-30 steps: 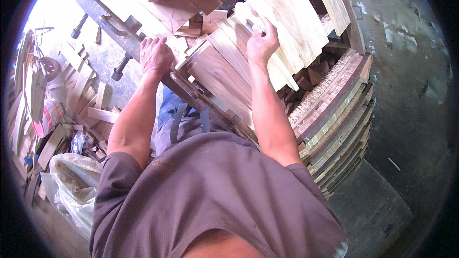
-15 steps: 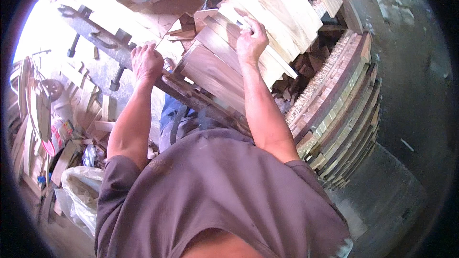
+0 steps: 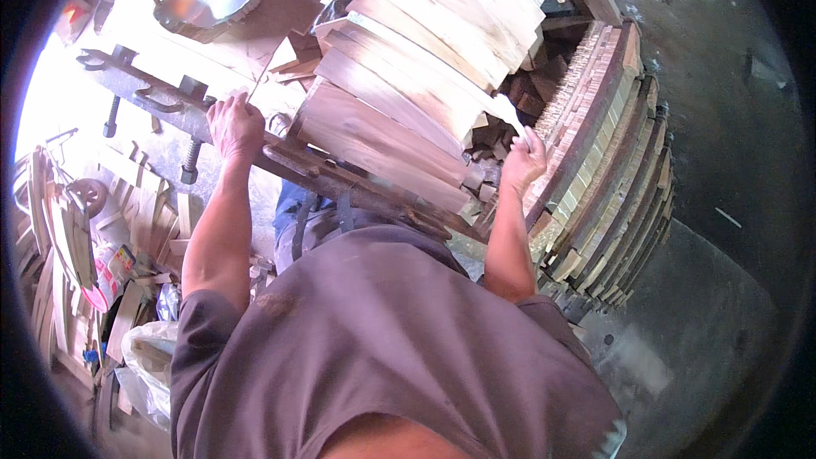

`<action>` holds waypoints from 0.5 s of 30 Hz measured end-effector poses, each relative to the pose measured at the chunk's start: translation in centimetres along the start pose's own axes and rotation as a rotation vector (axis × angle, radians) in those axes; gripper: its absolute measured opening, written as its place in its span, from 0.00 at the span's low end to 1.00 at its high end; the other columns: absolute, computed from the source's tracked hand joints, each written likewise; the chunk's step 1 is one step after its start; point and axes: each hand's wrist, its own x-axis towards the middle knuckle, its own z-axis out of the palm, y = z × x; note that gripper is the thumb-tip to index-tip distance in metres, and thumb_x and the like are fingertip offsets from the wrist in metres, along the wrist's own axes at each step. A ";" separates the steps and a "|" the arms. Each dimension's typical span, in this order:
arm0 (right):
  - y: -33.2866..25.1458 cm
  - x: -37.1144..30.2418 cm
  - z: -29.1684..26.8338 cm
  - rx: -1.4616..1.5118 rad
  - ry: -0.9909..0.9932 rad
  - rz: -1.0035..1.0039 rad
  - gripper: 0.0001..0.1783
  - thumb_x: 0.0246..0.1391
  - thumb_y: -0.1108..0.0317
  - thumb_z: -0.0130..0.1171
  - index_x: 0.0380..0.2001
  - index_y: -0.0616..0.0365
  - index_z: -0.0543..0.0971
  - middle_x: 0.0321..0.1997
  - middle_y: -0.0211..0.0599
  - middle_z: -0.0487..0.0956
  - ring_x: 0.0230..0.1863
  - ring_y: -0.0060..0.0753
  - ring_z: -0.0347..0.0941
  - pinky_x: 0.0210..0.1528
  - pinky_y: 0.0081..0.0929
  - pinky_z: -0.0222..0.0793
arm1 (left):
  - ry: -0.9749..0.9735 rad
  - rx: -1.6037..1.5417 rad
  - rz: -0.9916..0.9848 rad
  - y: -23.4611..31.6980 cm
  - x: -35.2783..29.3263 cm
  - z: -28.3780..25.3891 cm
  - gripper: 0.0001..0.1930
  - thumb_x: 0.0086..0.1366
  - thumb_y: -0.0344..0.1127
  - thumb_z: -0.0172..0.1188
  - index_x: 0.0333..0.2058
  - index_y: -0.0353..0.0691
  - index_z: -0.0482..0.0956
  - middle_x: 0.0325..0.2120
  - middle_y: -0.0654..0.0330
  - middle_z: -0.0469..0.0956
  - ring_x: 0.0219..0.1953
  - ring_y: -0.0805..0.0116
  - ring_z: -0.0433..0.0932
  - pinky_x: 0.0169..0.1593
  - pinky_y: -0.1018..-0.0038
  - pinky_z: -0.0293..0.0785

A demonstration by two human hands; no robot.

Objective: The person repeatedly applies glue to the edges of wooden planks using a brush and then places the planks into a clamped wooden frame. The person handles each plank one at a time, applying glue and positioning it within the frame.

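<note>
- Several pale boards [image 3: 450, 13] lie side by side on a slant, some edges overlapping.
- Left hand [image 3: 236, 127] wraps over a dark metal bar [image 3: 289, 155], which runs diagonally past the boards' near side.
- Right hand [image 3: 523, 166] pinches a narrow whitish tool [image 3: 507, 110] by the boards' right ends; contact cannot be told.
- Stacked wood strips [image 3: 586, 170] stand just right of that hand.
- Shallow container [image 3: 234, 0] sits beyond the bar.
</note>
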 end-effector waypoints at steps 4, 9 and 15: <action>-2.1 0.1 -2.1 -0.113 0.034 -0.075 0.19 0.53 0.87 0.49 0.43 0.66 0.84 0.36 0.39 0.82 0.33 0.29 0.78 0.37 0.25 0.76 | -0.031 0.017 -0.021 -0.1 0.0 0.0 0.19 0.62 0.35 0.51 0.49 0.40 0.82 0.43 0.52 0.82 0.49 0.55 0.77 0.63 0.59 0.63; -6.2 -3.3 5.0 -0.046 -0.120 -0.304 0.17 0.54 0.87 0.53 0.44 0.65 0.84 0.37 0.39 0.84 0.35 0.31 0.81 0.38 0.25 0.77 | -0.039 0.042 -0.028 0.1 -0.2 -0.2 0.19 0.63 0.36 0.50 0.49 0.40 0.82 0.43 0.52 0.82 0.50 0.56 0.77 0.64 0.60 0.61; -13.7 -7.0 18.1 0.240 -0.321 -0.324 0.17 0.54 0.88 0.54 0.41 0.60 0.84 0.42 0.40 0.86 0.38 0.30 0.84 0.36 0.23 0.80 | -0.012 0.063 -0.019 0.0 0.2 0.4 0.20 0.63 0.36 0.50 0.51 0.41 0.82 0.46 0.51 0.82 0.51 0.55 0.76 0.65 0.60 0.60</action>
